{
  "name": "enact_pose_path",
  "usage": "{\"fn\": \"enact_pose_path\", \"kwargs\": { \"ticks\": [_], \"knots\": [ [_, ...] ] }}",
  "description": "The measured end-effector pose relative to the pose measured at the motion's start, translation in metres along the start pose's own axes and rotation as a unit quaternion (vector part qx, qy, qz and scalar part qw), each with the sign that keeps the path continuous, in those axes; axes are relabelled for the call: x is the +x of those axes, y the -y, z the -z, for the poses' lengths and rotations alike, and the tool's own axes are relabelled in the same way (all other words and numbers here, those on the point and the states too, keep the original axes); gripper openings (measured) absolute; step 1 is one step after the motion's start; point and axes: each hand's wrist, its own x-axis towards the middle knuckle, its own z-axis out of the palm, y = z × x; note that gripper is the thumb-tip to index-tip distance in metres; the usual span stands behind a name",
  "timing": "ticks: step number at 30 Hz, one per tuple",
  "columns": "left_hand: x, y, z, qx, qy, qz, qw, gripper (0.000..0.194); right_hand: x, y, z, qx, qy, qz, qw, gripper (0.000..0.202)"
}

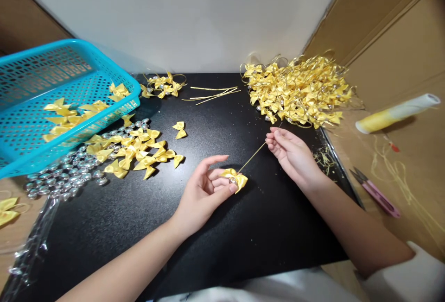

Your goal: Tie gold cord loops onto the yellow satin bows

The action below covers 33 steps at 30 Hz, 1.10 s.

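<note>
Near the middle of the black table (pixel 139 228), my left hand (pixel 205 191) pinches a yellow ribbon bow (pixel 241 180) with a silver bell or bead at its centre, the index finger raised. A thin gold cord (pixel 255 155) runs up and right from the bow, stretched straight, to my right hand (pixel 288 154). The fingertips of my right hand are closed on that cord, just below a large pile of finished-looking bows with cord loops (pixel 299 91).
At left stand a blue basket (pixel 128 103) holding bows, loose bows (pixel 139 149) and silver beads (pixel 66 172). Cut cords (pixel 212 93) lie at the back. Pink snips (pixel 378 195) and a yellow-white roll (pixel 396 113) are at right.
</note>
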Motion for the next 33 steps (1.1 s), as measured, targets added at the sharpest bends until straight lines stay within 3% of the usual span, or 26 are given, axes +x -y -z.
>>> {"fn": "enact_pose_path", "kwargs": {
  "ticks": [2,7,10,13,33],
  "knots": [
    [-0.002,0.001,0.000,0.014,0.002,-0.035,0.999,0.045,0.000,0.000,0.000,-0.006,-0.001,-0.001,1.000,0.021],
    [-0.003,-0.001,0.000,0.084,-0.002,-0.110,0.990,0.014,-0.001,0.000,0.000,-0.016,0.000,0.001,1.000,0.021],
    [-0.002,-0.004,0.000,0.123,0.011,-0.070,0.990,0.005,-0.001,0.000,0.001,-0.006,-0.001,-0.003,1.000,0.021],
    [-0.001,-0.005,-0.001,0.120,0.005,-0.030,0.992,0.016,-0.001,-0.001,0.001,-0.006,-0.001,0.000,1.000,0.020],
    [0.004,-0.013,0.000,0.116,-0.027,0.039,0.992,0.022,-0.002,-0.001,0.000,-0.013,0.005,-0.004,1.000,0.019]
  ]
}}
